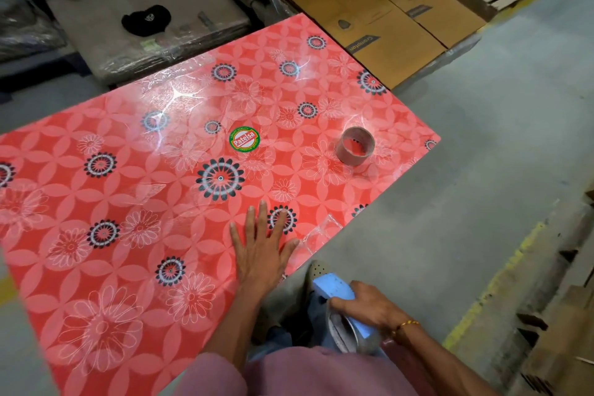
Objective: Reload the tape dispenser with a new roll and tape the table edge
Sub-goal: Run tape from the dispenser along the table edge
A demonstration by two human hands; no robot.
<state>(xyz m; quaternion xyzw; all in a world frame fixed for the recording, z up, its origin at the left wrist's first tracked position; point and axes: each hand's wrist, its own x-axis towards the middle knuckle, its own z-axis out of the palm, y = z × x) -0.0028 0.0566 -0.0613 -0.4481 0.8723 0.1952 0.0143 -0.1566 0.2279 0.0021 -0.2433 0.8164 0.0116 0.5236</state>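
Likely warehouse: flattened cartons (379, 6) (stacked), concrete floor (482, 154).

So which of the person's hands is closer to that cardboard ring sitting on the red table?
The left hand. It lies flat on the table, below and left of the cardboard ring. The right hand is off the table's edge, lower down, gripping the blue tape dispenser.

Right hand (369, 305) covers the blue tape dispenser's (334, 288) middle; its roll below the wrist blurs, unreadable.

L hand (262, 246) flat on table (112, 202); R hand (369, 304) round dispenser (337, 289).
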